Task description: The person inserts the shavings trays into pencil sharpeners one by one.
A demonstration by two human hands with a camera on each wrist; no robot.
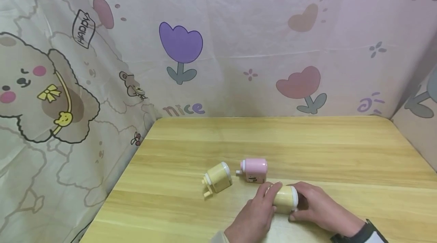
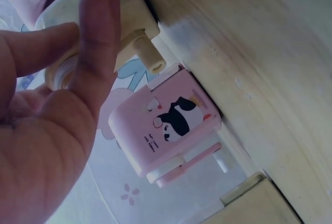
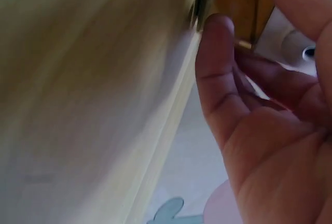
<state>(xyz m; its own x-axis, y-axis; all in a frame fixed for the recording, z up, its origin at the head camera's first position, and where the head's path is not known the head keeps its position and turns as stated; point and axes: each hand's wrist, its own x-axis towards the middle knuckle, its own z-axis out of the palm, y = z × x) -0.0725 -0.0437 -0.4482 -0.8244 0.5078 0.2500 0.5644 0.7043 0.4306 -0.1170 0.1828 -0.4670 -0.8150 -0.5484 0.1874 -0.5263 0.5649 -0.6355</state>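
On the table's near side, both hands are at a yellow hand-crank pencil sharpener (image 1: 285, 200) with a white end. My left hand (image 1: 254, 212) grips its left, crank side; in the left wrist view the thumb and fingers close around that end, and a pale yellow crank handle (image 2: 150, 55) sticks out below. Around the white end on the other side curve the thumb and fingers of my right hand (image 1: 317, 205). Just behind stands a pink sharpener (image 1: 257, 169) with a panda picture, its crank to the left. A second yellow sharpener (image 1: 219, 177) stands left of it, turned at an angle.
The wood-grain table (image 1: 164, 212) has a printed cloth (image 1: 232, 38) hanging behind its far edge and along both sides. A dark band (image 1: 362, 231) is on the right wrist. At the lower left a dark cord (image 1: 81, 232) runs beside the table edge.
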